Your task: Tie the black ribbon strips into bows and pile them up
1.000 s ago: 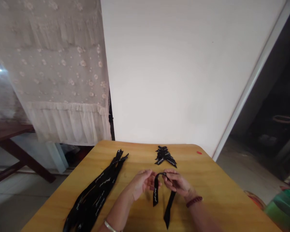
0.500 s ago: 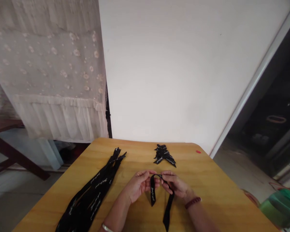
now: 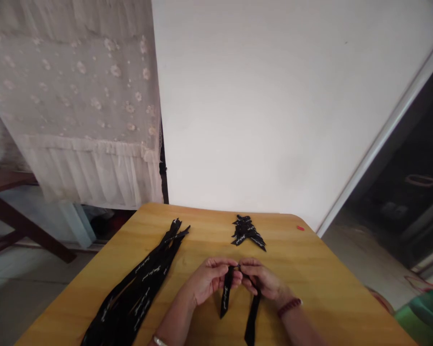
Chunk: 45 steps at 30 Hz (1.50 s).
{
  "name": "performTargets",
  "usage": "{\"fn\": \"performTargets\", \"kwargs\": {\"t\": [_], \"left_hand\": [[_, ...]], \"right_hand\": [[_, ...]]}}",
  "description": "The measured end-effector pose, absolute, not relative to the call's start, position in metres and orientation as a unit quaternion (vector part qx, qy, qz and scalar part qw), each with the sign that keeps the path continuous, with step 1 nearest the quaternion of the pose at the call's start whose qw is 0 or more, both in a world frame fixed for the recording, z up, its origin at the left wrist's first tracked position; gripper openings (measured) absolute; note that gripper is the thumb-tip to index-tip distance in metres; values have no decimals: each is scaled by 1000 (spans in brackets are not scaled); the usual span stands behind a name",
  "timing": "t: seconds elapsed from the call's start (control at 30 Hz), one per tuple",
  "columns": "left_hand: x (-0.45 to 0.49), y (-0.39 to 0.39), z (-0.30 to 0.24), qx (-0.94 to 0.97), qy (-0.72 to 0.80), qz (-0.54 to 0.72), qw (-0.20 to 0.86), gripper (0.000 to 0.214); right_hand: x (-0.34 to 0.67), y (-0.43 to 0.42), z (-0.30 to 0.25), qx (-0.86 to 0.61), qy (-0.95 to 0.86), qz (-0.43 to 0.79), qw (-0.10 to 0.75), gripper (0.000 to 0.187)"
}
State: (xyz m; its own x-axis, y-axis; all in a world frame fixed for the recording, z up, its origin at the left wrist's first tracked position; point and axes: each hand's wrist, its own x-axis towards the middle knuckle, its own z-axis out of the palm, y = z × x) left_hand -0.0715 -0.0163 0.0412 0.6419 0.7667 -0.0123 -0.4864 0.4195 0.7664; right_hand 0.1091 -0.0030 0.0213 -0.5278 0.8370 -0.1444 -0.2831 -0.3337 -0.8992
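Both hands (image 3: 233,278) pinch glossy blk satin ribbon (image 3: 227,290) into a loop, w/ printed script, over wood table (image 3: 202,230).

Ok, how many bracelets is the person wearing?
2: a metal bangle on the left forearm, at the picture's lower edge, and a dark beaded bracelet on the right wrist. Others could be hidden further up the arms, out of view.

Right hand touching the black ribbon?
Touching: the head view shows the right hand pinching the black ribbon between its fingers.
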Motion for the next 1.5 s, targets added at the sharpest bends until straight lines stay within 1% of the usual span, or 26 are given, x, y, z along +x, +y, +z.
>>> {"fn": "performTargets", "kwargs": {"t": [0.13, 0.2, 0.37, 0.5, 0.73, 0.83, 1.03, 1.3, 1.5], "left_hand": [[-69, -16, 38, 382, 194, 368, 825, 24], [-67, -15, 38, 369, 196, 386, 822, 21], [-70, -9, 37, 303, 212, 461, 807, 17], [-78, -3, 35, 267, 224, 490, 799, 17], [-85, 4, 34, 213, 238, 533, 784, 18], [-86, 7, 33, 197, 237, 548, 778, 19], [-85, 8, 35, 190, 240, 552, 775, 21], [-85, 7, 36, 189, 242, 554, 774, 20], [-87, 7, 34, 188, 215, 555, 781, 20]], "right_hand": [[109, -1, 15, -329, -424, 754, 379, 11], [108, -1, 14, -322, -428, 754, 381, 13], [104, -1, 25, -299, -441, 739, 412, 33], [105, -2, 34, -294, -423, 738, 437, 38], [109, 2, 32, -253, -385, 752, 472, 30], [111, 4, 32, -239, -371, 762, 474, 29], [114, 4, 34, -226, -373, 762, 479, 29], [119, 8, 30, -228, -371, 759, 484, 24], [118, 4, 36, -229, -376, 756, 485, 21]]}}
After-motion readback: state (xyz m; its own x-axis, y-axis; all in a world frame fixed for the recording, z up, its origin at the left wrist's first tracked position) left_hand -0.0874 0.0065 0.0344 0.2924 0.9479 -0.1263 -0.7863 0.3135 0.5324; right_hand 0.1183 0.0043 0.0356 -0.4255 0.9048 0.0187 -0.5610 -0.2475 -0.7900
